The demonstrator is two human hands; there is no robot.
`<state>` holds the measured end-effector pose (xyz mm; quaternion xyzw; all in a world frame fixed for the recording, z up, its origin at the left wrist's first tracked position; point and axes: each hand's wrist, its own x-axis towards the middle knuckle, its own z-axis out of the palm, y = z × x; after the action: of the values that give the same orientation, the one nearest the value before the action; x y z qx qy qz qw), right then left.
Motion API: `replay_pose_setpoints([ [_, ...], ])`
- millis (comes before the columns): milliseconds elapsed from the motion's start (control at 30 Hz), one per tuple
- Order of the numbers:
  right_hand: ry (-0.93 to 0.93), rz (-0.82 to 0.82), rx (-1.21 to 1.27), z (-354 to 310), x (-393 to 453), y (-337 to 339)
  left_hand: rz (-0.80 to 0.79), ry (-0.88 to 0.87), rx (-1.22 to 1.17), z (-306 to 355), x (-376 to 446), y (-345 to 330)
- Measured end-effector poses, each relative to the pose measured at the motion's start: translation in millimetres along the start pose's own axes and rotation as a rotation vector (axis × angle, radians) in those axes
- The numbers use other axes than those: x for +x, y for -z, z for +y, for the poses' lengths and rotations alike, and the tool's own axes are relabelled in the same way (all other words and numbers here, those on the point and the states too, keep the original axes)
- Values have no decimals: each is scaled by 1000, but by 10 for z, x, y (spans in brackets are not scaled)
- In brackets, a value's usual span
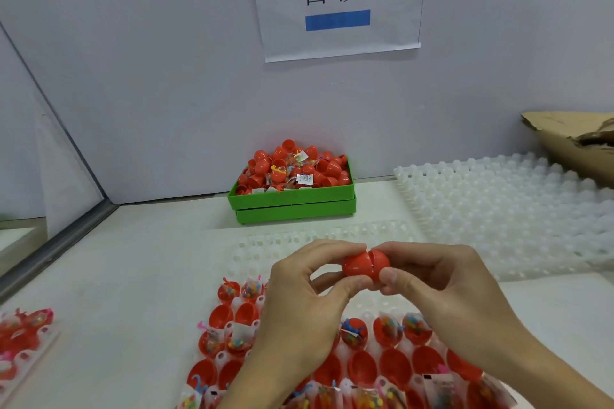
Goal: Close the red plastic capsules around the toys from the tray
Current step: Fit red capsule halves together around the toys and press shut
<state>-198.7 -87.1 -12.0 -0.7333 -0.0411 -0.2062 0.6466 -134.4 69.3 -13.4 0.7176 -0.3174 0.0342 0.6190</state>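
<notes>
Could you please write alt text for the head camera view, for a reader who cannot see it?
Two hands, left hand and right hand, pinch a red capsule, its halves not fully shut, above a tray of open red halves holding bagged toys. A green bin of capsules sits behind.

Both my hands meet at one grip.
My left hand and right hand pinch from opposite sides, thumbs underneath, forefingers curled over the top, wrists angled inward.
</notes>
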Motion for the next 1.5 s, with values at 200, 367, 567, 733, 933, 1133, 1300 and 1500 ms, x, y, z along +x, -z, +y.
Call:
replay_pose_setpoints([
  [200,48,3,-124,-4,-3,14,-12,31,-20,-12,0,-2],
  [367,35,62,-107,-2,13,-2,-12,13,-49,11,-15,-11],
  [567,29,20,-39,-18,0,-18,13,46,-99,48,9,-2],
  [733,10,36,-36,-21,5,-30,19,59,-77,41,19,20],
  [933,1,133,-70,9,14,-36,18,62,-21,26,8,-4],
  [1133,32,165,-92,49,14,-66,27,64,24,15,-7,-29],
  [1300,21,161,0,45,17,-64,35,35,-26,19,21,6],
  [1500,19,153,42,-4,23,-49,-47,61,-55,22,22,47],
])
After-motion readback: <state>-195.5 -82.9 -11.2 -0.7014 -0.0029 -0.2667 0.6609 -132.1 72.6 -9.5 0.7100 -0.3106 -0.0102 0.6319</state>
